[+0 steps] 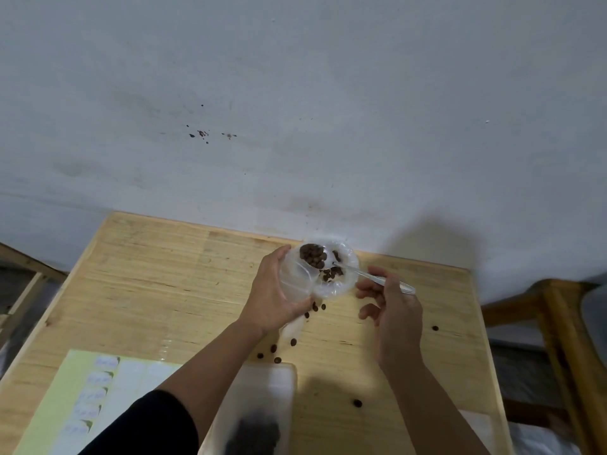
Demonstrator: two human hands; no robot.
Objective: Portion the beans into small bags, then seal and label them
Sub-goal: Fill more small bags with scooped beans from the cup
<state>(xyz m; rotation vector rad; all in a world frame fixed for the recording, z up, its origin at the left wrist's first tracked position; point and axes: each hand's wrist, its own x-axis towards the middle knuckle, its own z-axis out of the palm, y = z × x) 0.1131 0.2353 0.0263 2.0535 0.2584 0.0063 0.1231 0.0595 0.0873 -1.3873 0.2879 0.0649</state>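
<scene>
My left hand [274, 292] wraps around a small clear bag [300, 277], fingers curled so its mouth stays open and tipped toward the bowl [345, 284], where beans can drop straight in. My right hand [391, 307] pinches the handle of a clear plastic spoon [377, 279] between thumb and fingertips, its tip reaching into the bowl just beyond my left fingers to lift beans [312, 256] across. I think some beans already sit at the bag's mouth, though the plastic blurs together there. Loose beans [293, 341] lie scattered on the table [147, 274] below my left wrist (spills, I'd guess). A filled bag [259, 418] rests between my forearms, and the label sheet [85, 399] waits left of my left arm for later.
</scene>
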